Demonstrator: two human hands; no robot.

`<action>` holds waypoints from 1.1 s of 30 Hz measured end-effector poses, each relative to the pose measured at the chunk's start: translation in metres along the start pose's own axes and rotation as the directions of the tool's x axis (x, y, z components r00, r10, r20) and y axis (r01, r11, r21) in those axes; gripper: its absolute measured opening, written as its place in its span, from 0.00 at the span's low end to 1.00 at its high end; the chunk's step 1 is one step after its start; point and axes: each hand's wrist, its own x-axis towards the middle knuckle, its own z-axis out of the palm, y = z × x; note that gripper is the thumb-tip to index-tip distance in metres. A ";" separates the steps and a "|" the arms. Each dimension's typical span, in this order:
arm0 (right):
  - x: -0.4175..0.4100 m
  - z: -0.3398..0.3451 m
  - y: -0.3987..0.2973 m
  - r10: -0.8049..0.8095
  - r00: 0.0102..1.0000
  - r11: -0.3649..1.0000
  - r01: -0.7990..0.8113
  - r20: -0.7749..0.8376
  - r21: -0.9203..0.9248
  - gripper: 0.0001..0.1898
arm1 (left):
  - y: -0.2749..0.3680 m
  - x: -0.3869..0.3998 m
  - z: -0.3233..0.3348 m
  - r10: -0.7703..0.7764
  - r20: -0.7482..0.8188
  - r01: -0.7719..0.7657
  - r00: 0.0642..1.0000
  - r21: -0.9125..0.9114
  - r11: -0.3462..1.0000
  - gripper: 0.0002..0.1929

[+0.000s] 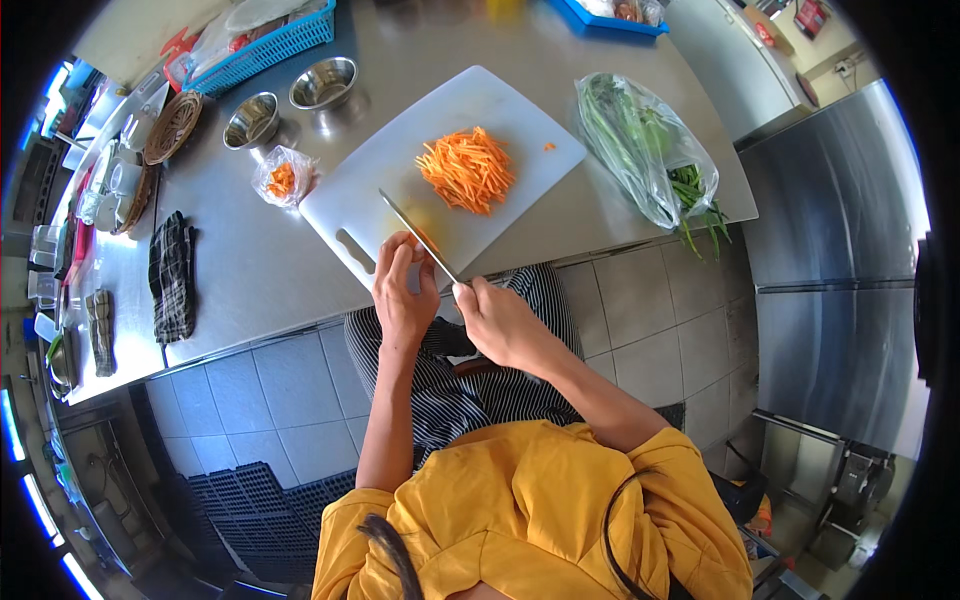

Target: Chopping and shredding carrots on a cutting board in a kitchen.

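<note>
My right hand [499,319] grips the handle of a kitchen knife [418,234], its blade slanting up and left over the near edge of a white cutting board [375,161]. Beside the blade, the bent fingers of my left hand [405,289] hold a piece of carrot [425,240] against the board; the fingers and blade partly hide it. A pile of carrot strips [466,170] lies farther back on the board, with a few small bits to its right. Left of the board sits a clear plastic bag [283,177] with orange carrot pieces inside.
Two steel bowls [324,82] [251,121] stand behind the bag, near a blue plastic basket [262,49]. Leafy greens in a plastic bag [645,146] lie at the right, overhanging the table edge. Folded dark cloth [172,277] and a wicker basket [174,127] are at the left.
</note>
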 end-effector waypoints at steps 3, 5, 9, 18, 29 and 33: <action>0.026 0.007 0.004 -0.222 0.975 0.963 0.218 -0.008 -0.159 0.16 | 0.000 -0.001 0.000 0.004 -0.020 -0.004 1.000 0.001 1.000 0.09; 0.046 0.018 0.009 -0.159 0.987 0.973 0.156 -0.004 -0.172 0.15 | 0.002 -0.002 0.002 0.015 -0.022 -0.015 1.000 0.008 1.000 0.09; 0.036 0.010 0.011 -0.317 0.948 0.939 0.310 -0.026 -0.147 0.13 | 0.001 -0.002 0.001 -0.005 -0.040 0.005 0.999 0.003 1.000 0.07; 0.010 -0.003 0.002 -0.036 0.999 0.993 0.037 -0.006 0.114 0.20 | -0.002 -0.001 0.003 0.015 -0.046 -0.014 0.999 0.005 1.000 0.07; 0.003 -0.006 -0.009 -0.010 1.000 0.997 0.010 -0.004 0.083 0.25 | 0.001 -0.001 0.002 0.015 -0.054 -0.014 0.998 0.024 1.000 0.09; 0.006 -0.008 -0.013 -0.002 1.000 0.998 0.002 0.009 0.066 0.25 | -0.001 0.000 0.003 -0.003 -0.049 0.004 0.999 0.015 1.000 0.09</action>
